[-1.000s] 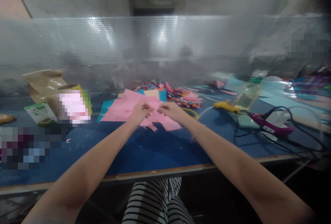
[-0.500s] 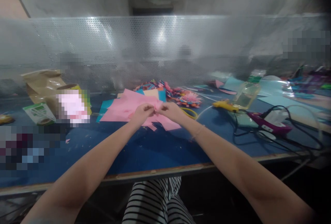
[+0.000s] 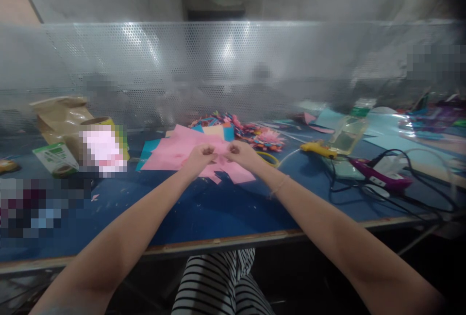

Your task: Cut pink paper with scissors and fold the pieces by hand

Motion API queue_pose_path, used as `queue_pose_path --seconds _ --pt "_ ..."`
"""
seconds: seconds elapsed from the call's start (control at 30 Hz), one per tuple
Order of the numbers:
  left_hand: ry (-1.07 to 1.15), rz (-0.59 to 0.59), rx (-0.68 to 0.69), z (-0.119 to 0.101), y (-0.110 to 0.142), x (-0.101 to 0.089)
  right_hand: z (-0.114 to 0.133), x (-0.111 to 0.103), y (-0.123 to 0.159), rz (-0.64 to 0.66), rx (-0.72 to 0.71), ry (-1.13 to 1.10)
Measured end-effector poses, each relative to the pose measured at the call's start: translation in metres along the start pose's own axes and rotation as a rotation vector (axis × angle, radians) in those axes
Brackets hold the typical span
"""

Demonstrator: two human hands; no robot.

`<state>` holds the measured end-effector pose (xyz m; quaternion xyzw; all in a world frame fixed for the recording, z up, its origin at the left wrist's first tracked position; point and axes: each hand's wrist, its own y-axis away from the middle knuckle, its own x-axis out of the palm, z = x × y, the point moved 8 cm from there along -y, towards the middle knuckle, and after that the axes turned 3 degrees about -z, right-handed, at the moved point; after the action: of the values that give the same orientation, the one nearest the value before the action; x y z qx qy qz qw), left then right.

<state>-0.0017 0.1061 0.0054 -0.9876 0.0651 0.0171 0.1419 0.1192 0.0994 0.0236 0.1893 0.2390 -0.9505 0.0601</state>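
Both hands meet over a pile of pink paper sheets (image 3: 173,147) in the middle of the table. My left hand (image 3: 199,159) pinches the left side of a small pink paper piece (image 3: 221,152), its fingers curled together. On the other side, my right hand (image 3: 243,155) grips the same piece between thumb and fingers. Its exact shape blends into the pink sheets beneath. Blue paper (image 3: 145,154) sticks out under the pile at the left. Just behind the hands lies a ring of coloured paper flowers (image 3: 267,138), and a yellow ring (image 3: 271,159) shows beside my right wrist.
At right are a yellow glue gun (image 3: 316,149), a bottle of yellowish liquid (image 3: 347,133), a purple holder (image 3: 382,176) with black cables and light-blue sheets (image 3: 393,130). A brown paper bag (image 3: 60,116) and a green-white box (image 3: 56,159) stand left. A perforated metal screen (image 3: 207,62) rises behind.
My hands have drawn slightly apart, the right one moving a little to the right, with more pink paper showing between them. The things on the table stay in place.
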Motion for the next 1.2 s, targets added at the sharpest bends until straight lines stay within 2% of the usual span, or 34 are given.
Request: queue_pose_path --seconds 0.13,0.3,0.4,0.57,0.7,0.8,0.97,1.2 --pt "-0.053 0.032 0.018 0.0 0.001 0.003 0.001 0.002 0.001 0.009 -0.041 0.043" --pt "-0.22 0.074 0.128 -0.01 0.002 0.007 0.008 0.005 0.003 0.038 -0.084 0.148" --pt "-0.226 0.079 0.117 -0.009 0.002 0.007 0.006 0.006 0.002 0.059 -0.053 0.047" --pt "-0.042 0.044 0.005 -0.001 0.001 0.003 -0.006 0.005 -0.002 0.028 0.014 -0.19" --pt "-0.036 0.028 0.017 -0.001 -0.001 0.001 -0.018 0.006 -0.002 -0.003 0.133 -0.348" --pt "-0.081 0.025 0.056 -0.002 -0.003 0.0 -0.024 0.006 -0.003 -0.024 0.177 -0.449" --pt "-0.135 0.004 0.199 -0.011 -0.004 -0.004 -0.023 0.003 -0.004 -0.069 0.151 -0.515" --pt "-0.401 -0.076 0.403 -0.024 0.001 -0.011 -0.02 0.008 0.0 -0.042 0.215 -0.596"
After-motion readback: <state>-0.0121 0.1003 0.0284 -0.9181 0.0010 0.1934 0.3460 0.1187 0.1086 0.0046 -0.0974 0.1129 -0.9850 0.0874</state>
